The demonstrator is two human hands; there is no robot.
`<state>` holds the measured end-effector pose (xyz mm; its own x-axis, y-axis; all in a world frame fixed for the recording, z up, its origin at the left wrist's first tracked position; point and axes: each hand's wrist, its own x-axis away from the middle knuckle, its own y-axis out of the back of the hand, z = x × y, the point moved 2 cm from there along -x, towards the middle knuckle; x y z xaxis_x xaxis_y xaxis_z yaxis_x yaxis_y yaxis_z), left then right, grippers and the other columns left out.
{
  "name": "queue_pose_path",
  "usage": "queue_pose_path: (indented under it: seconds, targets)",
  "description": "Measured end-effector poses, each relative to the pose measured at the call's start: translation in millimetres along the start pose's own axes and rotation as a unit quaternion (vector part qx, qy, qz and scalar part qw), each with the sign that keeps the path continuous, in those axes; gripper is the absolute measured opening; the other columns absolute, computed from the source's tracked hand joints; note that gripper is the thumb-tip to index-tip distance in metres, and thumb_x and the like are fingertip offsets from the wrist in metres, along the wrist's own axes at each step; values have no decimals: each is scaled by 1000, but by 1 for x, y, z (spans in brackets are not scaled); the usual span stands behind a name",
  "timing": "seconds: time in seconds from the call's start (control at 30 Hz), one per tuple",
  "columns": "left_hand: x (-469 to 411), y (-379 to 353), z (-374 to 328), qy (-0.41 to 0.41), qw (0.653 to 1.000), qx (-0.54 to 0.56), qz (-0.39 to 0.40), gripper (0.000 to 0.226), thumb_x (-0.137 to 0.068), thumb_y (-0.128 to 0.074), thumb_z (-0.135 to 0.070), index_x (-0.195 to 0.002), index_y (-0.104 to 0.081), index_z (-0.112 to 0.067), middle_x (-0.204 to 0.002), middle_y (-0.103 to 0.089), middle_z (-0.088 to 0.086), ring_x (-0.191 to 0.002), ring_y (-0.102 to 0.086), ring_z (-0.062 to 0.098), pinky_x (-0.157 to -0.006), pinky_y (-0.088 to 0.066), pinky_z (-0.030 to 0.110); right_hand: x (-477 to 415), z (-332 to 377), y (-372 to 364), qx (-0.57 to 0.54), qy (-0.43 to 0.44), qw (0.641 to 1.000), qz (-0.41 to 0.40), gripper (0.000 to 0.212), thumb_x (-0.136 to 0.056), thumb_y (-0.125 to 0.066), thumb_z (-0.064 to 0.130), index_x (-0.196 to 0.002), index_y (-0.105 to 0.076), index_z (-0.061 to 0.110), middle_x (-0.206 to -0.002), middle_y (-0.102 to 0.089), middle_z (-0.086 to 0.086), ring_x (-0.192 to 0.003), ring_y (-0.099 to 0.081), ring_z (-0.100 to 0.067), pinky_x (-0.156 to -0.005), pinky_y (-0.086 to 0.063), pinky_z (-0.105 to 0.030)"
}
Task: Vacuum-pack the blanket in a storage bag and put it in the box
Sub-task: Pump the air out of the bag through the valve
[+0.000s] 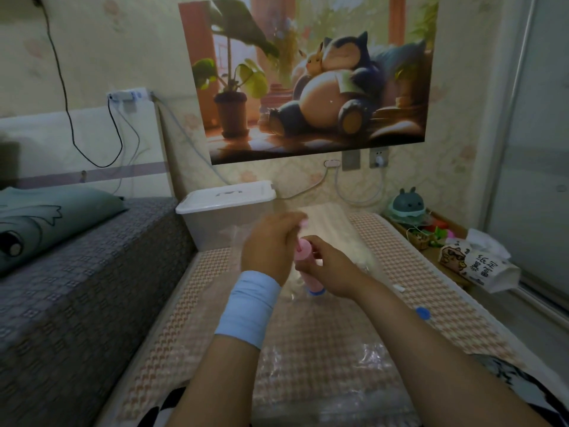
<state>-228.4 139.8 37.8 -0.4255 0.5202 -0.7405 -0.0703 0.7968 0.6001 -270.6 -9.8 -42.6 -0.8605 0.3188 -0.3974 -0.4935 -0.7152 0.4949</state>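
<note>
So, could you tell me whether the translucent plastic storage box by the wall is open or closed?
Closed: the flat white lid lies level on the translucent plastic storage box, covering its whole top.

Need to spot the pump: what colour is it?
The pump is pink with a blue base, head view.

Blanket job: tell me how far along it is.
Done: the blanket lies inside the clear storage bag on the mat. In hand: the left hand grips the handle of the pink pump, and the right hand holds its barrel, blue end down at the bag. Left: finish drawing out air, then put the bag in the white box, its lid on.
</note>
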Motion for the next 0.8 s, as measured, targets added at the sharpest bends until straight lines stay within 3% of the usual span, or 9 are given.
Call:
queue_pose_path:
  seconds: [0.1, 0.2, 0.27, 0.37, 0.43, 0.5, 0.6, 0.67, 0.8]
  targets:
    - [5, -17, 5, 34, 990, -31, 135, 23, -95, -48, -32, -107, -68, -31, -107, -68, -5, -100, -62, 21, -87, -49, 37, 2, 1, 1, -1, 7, 1000, 5, 41, -85, -65, 51, -123, -55, 40, -114, -68, 14, -106, -64, -9, -94, -53, -42]
    - [-1, 12, -10, -50, 994, -60, -82, 19, -92, -58, -13, -107, -69, -20, -101, -68, 2, -94, -62, 22, -82, -52, 36, 1, -1, 4, 1, 4, 1000, -7, 38, -86, -71, 37, -121, -56, 39, -115, -66, 14, -107, -63, -7, -96, -52, -42]
    - [-5, 38, -23, -127, 957, -43, -256, 20, -92, -58, -2, -107, -69, -10, -101, -69, 6, -95, -61, 23, -85, -49, 31, 0, -3, 5, 0, 8, 1000, -5, 38, -84, -73, 36, -118, -57, 40, -114, -66, 15, -106, -62, -7, -96, -51, -40]
    - [-6, 49, -28, -135, 933, -26, -332, 20, -95, -54, -3, -108, -70, -4, -102, -68, 9, -97, -58, 23, -90, -46, 31, -1, 0, 4, 12, 11, 1000, 5, 40, -82, -74, 38, -118, -56, 41, -114, -65, 15, -106, -62, -9, -95, -52, -38]
    - [-2, 27, -18, -81, 962, -37, -257, 21, -96, -53, -8, -108, -70, -11, -102, -67, 6, -98, -57, 21, -88, -47, 33, -2, 1, 2, 10, 12, 1000, 4, 41, -84, -75, 32, -121, -57, 35, -115, -66, 12, -106, -62, -11, -94, -52, -39]
    - [1, -4, -3, 0, 998, 7, -56, 20, -95, -52, -18, -106, -69, -22, -102, -65, 1, -96, -57, 18, -85, -48, 38, -2, 2, 2, 0, 8, 1000, -7, 40, -87, -73, 29, -123, -57, 31, -116, -66, 10, -105, -63, -12, -94, -52, -40]
    - [4, -24, 6, 45, 990, 19, 130, 18, -94, -51, -30, -98, -68, -28, -97, -67, -4, -91, -60, 17, -83, -51, 40, 2, 2, 4, -6, 14, 1000, -5, 37, -89, -69, 36, -124, -57, 37, -116, -67, 14, -106, -63, -8, -92, -54, -38]
    - [1, -11, 0, 5, 997, -36, 61, 15, -93, -56, -22, -101, -69, -25, -97, -68, -1, -89, -62, 20, -81, -52, 36, 3, 0, 6, -11, 7, 1000, -6, 37, -86, -71, 35, -120, -57, 40, -115, -67, 15, -106, -63, -6, -93, -53, -39]
    - [-5, 40, -29, -133, 954, -31, -266, 20, -92, -57, -1, -106, -69, -7, -104, -68, 8, -99, -59, 22, -90, -46, 29, 0, -4, 7, -14, 1, 1000, 0, 39, -82, -76, 34, -116, -58, 39, -114, -66, 14, -106, -63, -7, -96, -52, -38]
